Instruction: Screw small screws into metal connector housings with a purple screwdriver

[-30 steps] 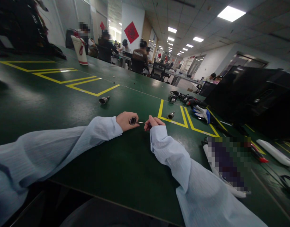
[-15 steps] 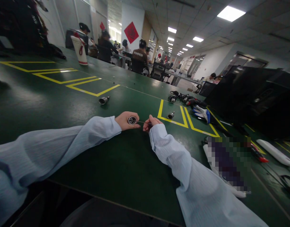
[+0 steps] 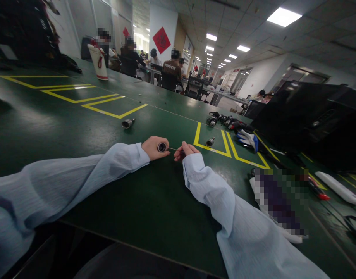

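My left hand (image 3: 151, 149) is closed around a round metal fitting (image 3: 162, 147), whose dark open end faces me. The thumb and fingers of my right hand (image 3: 188, 149) pinch a thin metal-shafted tool (image 3: 172, 149). Its shaft points left and meets the rim of the fitting's open end; whether the tip goes inside is too small to tell. Beyond my left hand, a similar tapered metal fitting (image 3: 128, 123) lies on its side. Another one (image 3: 209, 142) lies inside a yellow-taped box, beyond my right hand.
The green table (image 3: 148, 205) carries yellow tape outlines (image 3: 119, 116). A white cup (image 3: 98, 62) with a red cord stands at the back left. To the right lie cabled parts (image 3: 221, 119), a blue-white glove (image 3: 247, 140), a blurred-out flat object (image 3: 279, 205) and a large black case (image 3: 311, 120).
My left hand and the fitting have shifted very slightly left and up. The shaft, which crossed the fitting's opening before, now shows only up to its rim.
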Action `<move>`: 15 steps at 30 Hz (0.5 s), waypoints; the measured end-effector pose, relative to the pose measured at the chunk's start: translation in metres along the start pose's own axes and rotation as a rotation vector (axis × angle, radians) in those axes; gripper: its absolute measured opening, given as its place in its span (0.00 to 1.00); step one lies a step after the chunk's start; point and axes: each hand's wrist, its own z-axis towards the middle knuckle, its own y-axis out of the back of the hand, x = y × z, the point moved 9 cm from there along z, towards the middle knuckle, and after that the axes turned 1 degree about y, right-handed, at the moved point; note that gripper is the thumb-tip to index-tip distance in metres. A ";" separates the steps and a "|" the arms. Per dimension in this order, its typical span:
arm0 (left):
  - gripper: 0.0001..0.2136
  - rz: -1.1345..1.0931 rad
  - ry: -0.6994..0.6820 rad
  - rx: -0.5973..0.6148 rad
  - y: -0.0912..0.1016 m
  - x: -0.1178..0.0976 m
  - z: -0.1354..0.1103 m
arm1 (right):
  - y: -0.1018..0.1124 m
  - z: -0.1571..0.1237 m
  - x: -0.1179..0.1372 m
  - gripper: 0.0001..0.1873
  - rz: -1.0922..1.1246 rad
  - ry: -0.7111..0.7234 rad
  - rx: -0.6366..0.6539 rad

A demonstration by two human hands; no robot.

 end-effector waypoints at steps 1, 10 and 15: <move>0.09 -0.008 0.006 -0.005 0.000 0.001 0.000 | 0.000 0.001 -0.003 0.18 0.022 -0.022 0.004; 0.09 -0.040 -0.012 -0.024 0.001 0.000 0.002 | 0.002 0.000 0.005 0.19 0.060 0.046 -0.004; 0.06 0.085 0.015 -0.044 0.005 -0.006 0.001 | -0.001 -0.008 0.017 0.19 -0.123 0.152 -0.056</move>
